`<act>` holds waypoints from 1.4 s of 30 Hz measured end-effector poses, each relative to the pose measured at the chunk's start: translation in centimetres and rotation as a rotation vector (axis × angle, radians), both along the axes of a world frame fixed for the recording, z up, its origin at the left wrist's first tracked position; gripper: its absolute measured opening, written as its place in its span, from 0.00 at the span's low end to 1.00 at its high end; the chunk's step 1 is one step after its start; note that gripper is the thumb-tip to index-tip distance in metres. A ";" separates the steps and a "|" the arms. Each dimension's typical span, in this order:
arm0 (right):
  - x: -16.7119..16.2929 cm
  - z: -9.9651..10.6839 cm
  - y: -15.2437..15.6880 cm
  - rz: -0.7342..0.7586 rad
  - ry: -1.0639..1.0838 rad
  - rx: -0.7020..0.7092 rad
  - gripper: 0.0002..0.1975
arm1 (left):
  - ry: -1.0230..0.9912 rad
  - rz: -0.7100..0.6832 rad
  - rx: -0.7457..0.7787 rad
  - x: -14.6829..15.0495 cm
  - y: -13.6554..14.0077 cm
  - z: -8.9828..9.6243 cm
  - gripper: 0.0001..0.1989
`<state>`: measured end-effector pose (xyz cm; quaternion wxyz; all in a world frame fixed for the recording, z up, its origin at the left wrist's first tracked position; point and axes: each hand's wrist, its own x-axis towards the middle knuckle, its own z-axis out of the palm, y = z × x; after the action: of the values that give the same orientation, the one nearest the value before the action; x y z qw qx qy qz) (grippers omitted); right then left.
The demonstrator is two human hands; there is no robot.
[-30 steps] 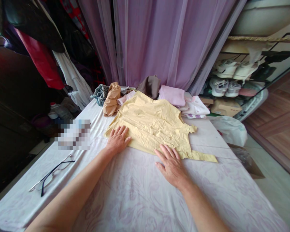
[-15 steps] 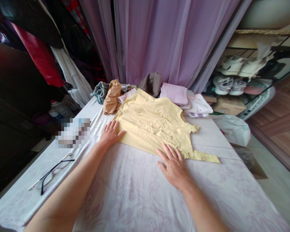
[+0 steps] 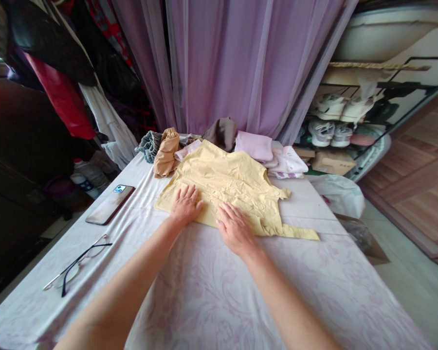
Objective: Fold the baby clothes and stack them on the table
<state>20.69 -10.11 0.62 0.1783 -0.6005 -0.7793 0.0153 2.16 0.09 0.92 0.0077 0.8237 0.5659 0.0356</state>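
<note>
A pale yellow sleeveless garment [image 3: 222, 177] with buttons lies spread and creased on the table [image 3: 190, 291]. One of its straps points out to the right over the cloth. My left hand [image 3: 186, 205] rests flat on the lower left part of the garment, fingers stretched. To its right, my right hand [image 3: 235, 224] lies on the near edge, also flat with fingers extended. Neither hand grips the fabric.
Behind the garment sit a tan bundled cloth [image 3: 166, 154], dark striped fabric [image 3: 149, 146], a grey-brown cloth [image 3: 221, 133] and folded pink clothing [image 3: 253, 146]. At left lie a phone [image 3: 110, 205] and glasses [image 3: 76, 265]. Shoes [image 3: 328, 131] stand on a rack at right.
Both hands have come closer together on the garment: my left moved right, my right moved left. The view has shifted slightly.
</note>
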 end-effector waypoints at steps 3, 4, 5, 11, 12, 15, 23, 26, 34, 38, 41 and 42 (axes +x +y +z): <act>-1.1 -0.1 2.2 -0.023 -0.068 -0.140 0.27 | -0.029 0.010 -0.035 1.1 0.1 -0.5 0.32; -1.2 -0.2 2.6 -0.027 -0.095 -0.177 0.28 | -0.036 0.015 -0.032 1.2 0.2 -0.6 0.33; -1.0 -0.4 2.9 -0.026 -0.119 -0.205 0.29 | -0.041 0.015 -0.026 1.3 0.3 -0.8 0.33; 2.5 -1.2 1.9 -0.014 -0.165 -0.227 0.30 | -0.009 0.020 -0.017 0.5 0.6 -1.1 0.34; 3.3 -1.2 1.5 -0.022 -0.169 -0.223 0.30 | 0.001 0.031 -0.015 0.1 0.7 -1.1 0.35; 5.2 -1.4 0.4 -0.062 -0.193 -0.215 0.29 | 0.013 0.073 -0.011 -1.6 1.2 -1.1 0.35; 6.4 -1.3 -0.7 -0.086 -0.220 -0.205 0.28 | 0.035 0.185 -0.044 -5.5 2.3 -0.9 0.36; 6.3 -1.3 -0.7 -0.088 -0.218 -0.209 0.29 | 0.043 0.209 -0.054 -5.3 2.4 -0.7 0.35; 6.3 -1.4 -0.5 -0.087 -0.228 -0.205 0.29 | 0.045 0.195 -0.064 -2.4 -0.6 0.7 0.30; 6.1 -1.2 -0.6 -0.095 -0.237 -0.203 0.29 | -0.011 0.051 -0.117 -0.8 -3.5 0.1 0.29; 5.9 -1.0 -0.7 -0.099 -0.238 -0.211 0.29 | -0.031 0.032 -0.094 -0.7 -4.5 -0.6 0.31; 5.9 -0.9 -0.7 -0.098 -0.239 -0.214 0.29 | -0.038 0.031 -0.076 -0.7 -4.6 -0.9 0.31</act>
<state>26.59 -10.78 -0.29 0.0199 -0.6508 -0.7588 0.0181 1.42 -4.48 0.06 0.0491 0.8132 0.5791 0.0298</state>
